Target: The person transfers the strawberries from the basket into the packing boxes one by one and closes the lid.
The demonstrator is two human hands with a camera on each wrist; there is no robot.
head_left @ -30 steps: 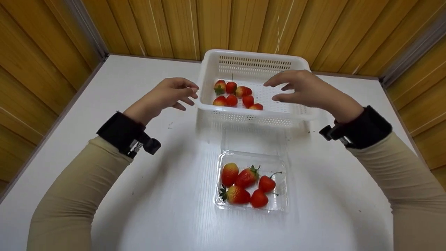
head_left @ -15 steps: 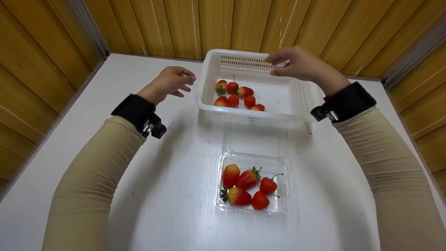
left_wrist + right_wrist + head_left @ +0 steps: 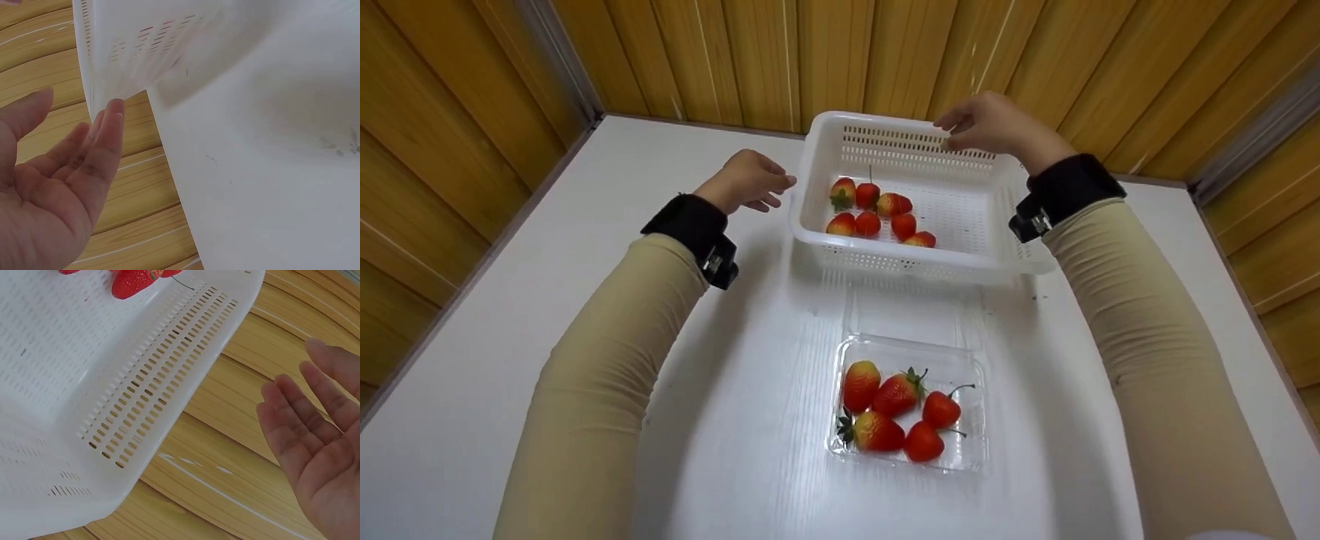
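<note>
Both hands were open and held nothing: left hand [image 3: 746, 180] at nine o'clock of the unlabelled white basket [image 3: 915, 259], right hand [image 3: 994, 124] at one o'clock

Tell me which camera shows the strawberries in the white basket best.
The head view: all seven strawberries lie in plain sight at the left of the white basket. The right wrist view catches only part of one or two at its top edge. The left wrist view shows just a blurred basket wall, no fruit.

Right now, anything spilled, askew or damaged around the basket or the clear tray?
Nothing stands out. The white basket sits level with its strawberries clustered inside; the clear tray holds five more. No fruit lies on the table. Left hand and right hand touch nothing.
</note>
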